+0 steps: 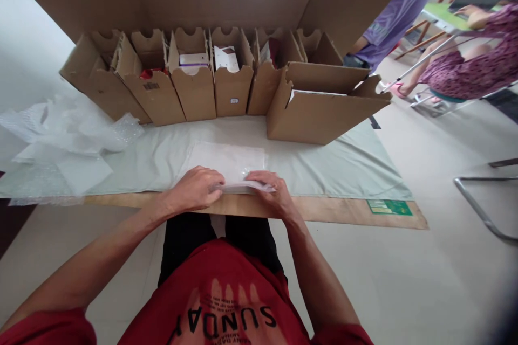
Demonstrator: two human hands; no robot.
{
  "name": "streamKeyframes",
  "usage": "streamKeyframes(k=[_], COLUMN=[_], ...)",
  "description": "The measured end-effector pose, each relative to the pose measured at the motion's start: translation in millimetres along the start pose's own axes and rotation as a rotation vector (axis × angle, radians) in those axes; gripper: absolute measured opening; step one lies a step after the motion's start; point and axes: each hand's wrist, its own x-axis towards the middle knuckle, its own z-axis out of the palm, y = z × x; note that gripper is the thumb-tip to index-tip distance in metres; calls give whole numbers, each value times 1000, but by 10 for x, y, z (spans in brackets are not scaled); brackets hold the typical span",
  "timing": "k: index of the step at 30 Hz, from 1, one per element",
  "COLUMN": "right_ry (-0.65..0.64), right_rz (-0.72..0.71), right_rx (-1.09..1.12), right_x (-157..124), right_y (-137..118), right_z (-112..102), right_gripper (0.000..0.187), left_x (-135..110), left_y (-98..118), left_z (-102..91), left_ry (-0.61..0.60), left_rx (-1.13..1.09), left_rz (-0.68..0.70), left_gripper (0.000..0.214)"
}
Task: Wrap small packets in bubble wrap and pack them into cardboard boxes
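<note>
Head view: the near edge of the plastic (230, 158) is pinched by left hand (197, 187) and right hand (277, 194), equally near. Beyond them, its remainder is spread, seemingly longest crosswise.

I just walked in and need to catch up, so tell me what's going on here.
A person in a red shirt has the left hand and right hand on the near edge of some translucent plastic wrap, lifting it slightly. The rest lies on a pale green cloth. A pile of bubble wrap sits to the left. Beyond stands a row of cardboard holders, with another cardboard holder set at an angle in front, on the right.
</note>
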Motion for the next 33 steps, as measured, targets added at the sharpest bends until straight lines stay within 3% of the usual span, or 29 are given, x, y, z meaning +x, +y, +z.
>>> streamKeyframes(k=[6,11,13,16,20,24,29,33], right_ry=[-69,-68,-52,-23,2,13,246,320], right_rz=[182,343,350,354,327,322,375,380], right_rx=[266,316,316,308,328,364,329,262], right_x=[-31,-18,-8,15,46,58,83,108], right_y=[14,-14,-42,-89,-87,15,75,17], right_z=[-209,-284,-276,-271,-279,-224,-63,25], right_gripper=[19,27,27,26,25,25,27,27], left_x=[-153,-366,-455,-532,-535,-510,-472,-427], left_y=[-370,-585,-604,-590,-558,-535,-513,-493], left_z=[-172,-154,-63,125,312,364,398,394], left_ry=[-137,-126,-78,66,256,357,446,468], left_rx=[-164,-365,-441,-583,-750,-834,-773,-720], left_rz=[-4,-95,-158,-297,-385,-440,-515,-556], left_gripper=[39,59,59,38,34,31,31,32])
